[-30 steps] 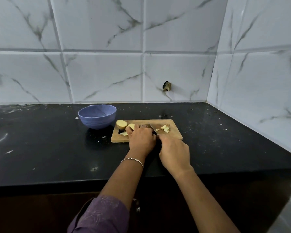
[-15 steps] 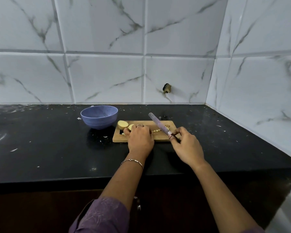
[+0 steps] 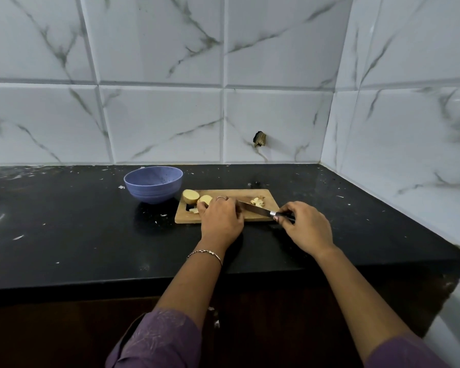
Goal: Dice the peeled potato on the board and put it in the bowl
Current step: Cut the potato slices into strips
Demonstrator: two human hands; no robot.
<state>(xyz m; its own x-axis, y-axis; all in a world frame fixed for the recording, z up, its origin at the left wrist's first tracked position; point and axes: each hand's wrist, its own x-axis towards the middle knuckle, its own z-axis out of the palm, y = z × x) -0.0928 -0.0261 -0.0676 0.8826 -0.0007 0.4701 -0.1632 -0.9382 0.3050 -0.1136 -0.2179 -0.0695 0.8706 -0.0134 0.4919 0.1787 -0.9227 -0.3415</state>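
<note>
A small wooden cutting board [image 3: 268, 196] lies on the black counter. A potato half [image 3: 191, 195] sits at the board's left end, with a second potato piece [image 3: 205, 199] beside it under my left hand's fingertips. My left hand [image 3: 221, 217] covers the board's middle and holds that piece down. Small diced bits [image 3: 257, 201] lie at the board's right. My right hand [image 3: 307, 228] grips the black handle of a knife [image 3: 252, 207], whose blade lies low across the board and points toward my left hand. The blue bowl [image 3: 153, 184] stands left of the board.
The black counter [image 3: 64, 229] carries scattered white specks and scraps. Marble-tiled walls close it off at the back and the right. A small dark fitting [image 3: 260, 139] sticks out of the back wall above the board.
My right hand has brought the knife down from a raised position, so the blade now lies low across the board beside my left hand. My left hand stays on the potato.
</note>
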